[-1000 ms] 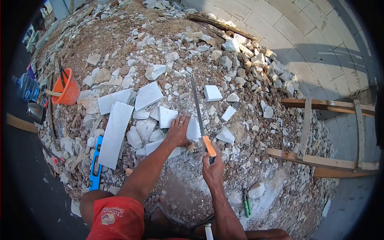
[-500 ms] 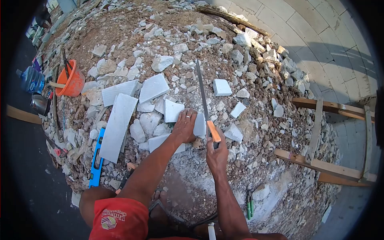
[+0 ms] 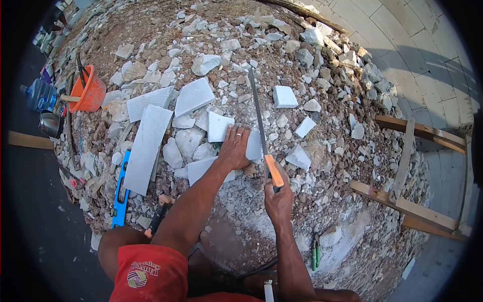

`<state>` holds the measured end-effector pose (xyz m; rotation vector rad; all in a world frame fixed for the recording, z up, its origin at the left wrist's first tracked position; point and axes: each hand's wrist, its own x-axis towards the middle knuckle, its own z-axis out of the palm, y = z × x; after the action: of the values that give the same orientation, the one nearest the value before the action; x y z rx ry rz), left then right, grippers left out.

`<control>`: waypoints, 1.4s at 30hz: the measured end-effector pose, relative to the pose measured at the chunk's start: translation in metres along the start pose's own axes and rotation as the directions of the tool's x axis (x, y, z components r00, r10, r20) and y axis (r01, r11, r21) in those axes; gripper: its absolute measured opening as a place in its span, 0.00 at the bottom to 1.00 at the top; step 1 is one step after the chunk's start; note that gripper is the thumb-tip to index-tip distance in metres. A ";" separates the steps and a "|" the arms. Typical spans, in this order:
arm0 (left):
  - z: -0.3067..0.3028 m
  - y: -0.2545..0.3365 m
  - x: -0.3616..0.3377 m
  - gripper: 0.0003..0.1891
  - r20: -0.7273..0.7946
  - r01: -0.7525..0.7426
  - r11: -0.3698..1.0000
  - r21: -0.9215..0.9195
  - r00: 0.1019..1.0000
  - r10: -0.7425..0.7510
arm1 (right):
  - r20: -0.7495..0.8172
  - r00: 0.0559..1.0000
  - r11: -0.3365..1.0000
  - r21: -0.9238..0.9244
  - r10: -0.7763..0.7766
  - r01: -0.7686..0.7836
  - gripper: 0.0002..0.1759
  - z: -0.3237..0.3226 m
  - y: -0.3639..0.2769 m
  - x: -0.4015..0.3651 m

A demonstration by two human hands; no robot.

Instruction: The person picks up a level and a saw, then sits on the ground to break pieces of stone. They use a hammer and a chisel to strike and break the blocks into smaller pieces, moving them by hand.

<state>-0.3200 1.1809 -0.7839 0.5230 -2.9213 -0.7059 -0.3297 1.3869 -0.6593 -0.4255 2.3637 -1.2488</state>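
Observation:
My right hand (image 3: pixel 278 200) is closed round the orange and black handle of a handsaw (image 3: pixel 258 113), whose long dark blade points away from me. The blade runs along the right edge of a white block (image 3: pixel 255 146). On that block my left hand (image 3: pixel 235 147) lies flat, fingers stretched forward and a ring on one of them; it hides part of the block. Beside its fingertips sits another white block (image 3: pixel 220 127). A further white slab (image 3: pixel 201 170) lies partly under my left forearm. Several cut white pieces lie around, among them a long slab (image 3: pixel 148 151).
Rubble covers the sloping ground. A blue spirit level (image 3: pixel 121 194) lies at left, near an orange bucket (image 3: pixel 92 90), a water jug (image 3: pixel 44 96) and a metal pot (image 3: pixel 51 125). Green-handled pliers-like tool (image 3: pixel 315 255) and a wooden frame (image 3: pixel 417 209) are at right.
The saw and my right hand have shifted slightly right and toward me. My left hand stays on the block, and the whole view has moved a little.

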 end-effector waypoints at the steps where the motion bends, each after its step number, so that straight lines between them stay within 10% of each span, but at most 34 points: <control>1: 0.002 -0.001 -0.001 0.49 0.006 0.000 1.000 -0.005 1.000 0.000 | 0.022 0.998 0.997 0.048 0.066 -0.067 0.34 -0.006 0.002 -0.012; 4: -0.012 0.005 0.001 0.54 0.038 0.022 1.000 0.003 0.999 -0.023 | -0.076 0.983 0.979 -0.123 -0.169 0.159 0.35 -0.015 0.031 -0.045; 6: -0.024 0.004 0.001 0.65 0.171 0.014 0.999 0.034 0.985 -0.019 | 0.001 0.992 0.990 -0.067 0.124 -0.124 0.35 -0.024 0.008 -0.063; 13: -0.107 -0.080 0.011 0.83 0.370 0.098 0.993 0.072 0.922 -0.117 | -0.036 0.999 0.997 -0.081 0.006 -0.008 0.35 -0.025 0.020 -0.058; 20: -0.035 0.019 0.000 0.77 0.261 0.029 0.997 0.065 0.964 -0.045 | 0.019 0.997 0.987 -0.143 0.079 -0.075 0.38 -0.023 0.004 -0.061; 29: -0.003 0.006 0.008 0.63 0.044 -0.032 0.994 -0.100 0.998 0.036 | -0.001 0.999 0.994 -0.095 0.048 -0.048 0.40 -0.034 0.029 -0.115; 36: 0.004 0.000 0.014 0.61 -0.054 -0.074 0.993 -0.093 0.996 0.069 | 0.094 0.960 0.950 -0.197 0.265 -0.243 0.38 -0.017 -0.012 -0.017; 42: 0.004 0.001 0.006 0.62 -0.013 0.010 0.992 -0.125 1.000 -0.012 | 0.053 0.949 0.949 -0.070 0.312 -0.308 0.26 -0.052 0.018 -0.114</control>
<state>-0.3270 1.1818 -0.7869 0.5292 -2.8396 -0.8758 -0.2587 1.4853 -0.6217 -0.1014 2.3086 -1.0052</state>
